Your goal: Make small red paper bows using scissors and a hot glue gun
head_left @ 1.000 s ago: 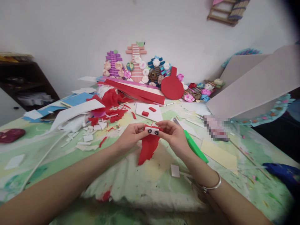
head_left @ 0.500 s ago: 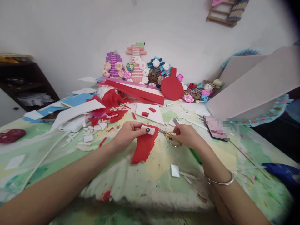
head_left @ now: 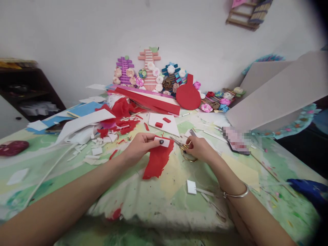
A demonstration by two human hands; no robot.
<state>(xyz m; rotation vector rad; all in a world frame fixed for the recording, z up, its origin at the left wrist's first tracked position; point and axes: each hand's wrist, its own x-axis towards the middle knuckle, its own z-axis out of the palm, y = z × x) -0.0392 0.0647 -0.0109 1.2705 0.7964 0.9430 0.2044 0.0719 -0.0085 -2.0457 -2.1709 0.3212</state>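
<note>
A: Closest to camera, what's there?

B: Green-and-yellow patterned cloth (head_left: 143, 194) over the table. Silver-coloured bangle (head_left: 238, 196) round the right wrist. Small flat white square (head_left: 191, 187) lies on the cloth, thin pale strips (head_left: 205, 192) just beside it

A: Left hand?

B: Left hand (head_left: 139, 145) is pinching. Thumb, dark nail, presses on a small white rectangular piece (head_left: 166, 143), fingers curled behind. Ragged-edged thin red sheet (head_left: 155, 164) lies behind that piece and runs down toward the near side, between the forearms

A: Right?

B: Right hand (head_left: 201, 148) closed round gold-handled metal scissors (head_left: 180, 145). Blades point left, at the red sheet's upper right corner. Can't tell which fingers sit in the loops, or whether the tips touch the sheet

A: Past the hands?

B: White offcuts (head_left: 96, 151) on the left, dark-edged phone (head_left: 237, 140) on the right, screen partly pixelated. Then a flat white board (head_left: 167, 129) with two small red blocks (head_left: 159, 125) on top, red scraps (head_left: 126, 127) left of it

A: Back?

B: Flat red round-bodied cutout with short neck (head_left: 188, 97), upright. Purple slatted ornament (head_left: 125, 70) and peach slatted ornament (head_left: 149, 76) with paper flowers, pale wall (head_left: 189, 30) behind
</note>
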